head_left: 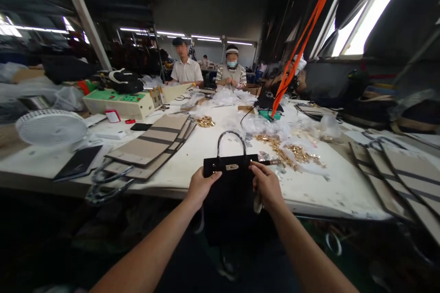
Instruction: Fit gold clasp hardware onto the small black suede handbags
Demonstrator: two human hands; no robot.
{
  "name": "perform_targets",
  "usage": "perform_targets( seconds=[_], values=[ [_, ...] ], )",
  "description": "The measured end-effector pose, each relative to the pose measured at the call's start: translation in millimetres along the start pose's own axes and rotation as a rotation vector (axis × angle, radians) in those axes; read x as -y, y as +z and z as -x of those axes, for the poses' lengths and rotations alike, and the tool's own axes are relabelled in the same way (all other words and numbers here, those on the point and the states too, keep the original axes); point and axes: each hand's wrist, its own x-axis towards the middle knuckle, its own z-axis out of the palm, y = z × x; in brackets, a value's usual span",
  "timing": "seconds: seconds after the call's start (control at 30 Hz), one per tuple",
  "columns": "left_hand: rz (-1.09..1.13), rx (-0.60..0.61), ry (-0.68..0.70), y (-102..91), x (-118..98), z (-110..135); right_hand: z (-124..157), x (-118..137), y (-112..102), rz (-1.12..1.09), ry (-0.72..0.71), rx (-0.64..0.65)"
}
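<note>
A black handbag piece (228,192) stands in front of me at the table's near edge, its dark arched handle (231,133) wrapped in clear plastic. A gold clasp (232,166) sits at the middle of its top. My left hand (203,185) grips the left edge, thumb on the front by small gold fittings. At the upper right corner my right hand (266,181) pinches the bag beside a small gold fitting. A tan-ended object (257,203), its kind unclear, shows under the right palm. A dark strap with a gold tip (275,162) extends rightward from the bag.
Gold hardware (299,153) lies in heaps to the right, with a smaller pile (205,122) ahead. Beige-and-black panels (149,142) are stacked left, more panels (409,169) right. A white fan (51,127) and green-topped machine (118,102) stand left. Orange strips (305,41) hang down. Two co-workers sit opposite.
</note>
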Motion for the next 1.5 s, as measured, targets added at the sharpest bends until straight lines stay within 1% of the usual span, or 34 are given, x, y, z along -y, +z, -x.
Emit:
perform_targets(
  seconds=[0.07,0.13,0.27,0.37,0.53,0.63,0.7,0.8,0.93,1.03,1.3,1.5],
  values=[
    [-0.189,-0.080,0.014,-1.7,11,-17,-19,-9,3,-0.072,0.064,0.004],
    [-0.387,-0.113,0.015,-5.4,17,-31,-39,-12,9,-0.107,0.110,0.004],
    [-0.706,-0.064,0.024,-9.1,20,-57,-81,-16,29,-0.155,0.162,-0.038],
    [-0.861,-0.038,0.058,-5.3,22,-76,-113,-21,42,-0.202,0.206,-0.008],
    [-0.978,0.002,0.115,6.6,30,-99,-167,-25,49,-0.290,0.260,0.073],
    [-1.030,-0.027,0.163,11.4,36,-107,-201,-27,57,-0.348,0.286,0.112],
    [-1.048,-0.050,0.193,12.9,39,-111,-222,-30,69,-0.386,0.314,0.148],
    [-1.032,-0.038,0.218,13.9,42,-116,-244,-42,94,-0.427,0.376,0.213],
    [-1.029,-0.013,0.221,14.7,43,-118,-253,-61,126,-0.414,0.486,0.346],
    [-1.035,-0.003,0.210,15.5,44,-121,-250,-71,137,-0.377,0.551,0.420],
    [-1.039,-0.028,0.174,21.1,44,-128,-247,-77,142,-0.299,0.626,0.462],
    [-1.031,-0.046,0.173,22.4,44,-128,-243,-79,146,-0.252,0.605,0.454]
  ],
)
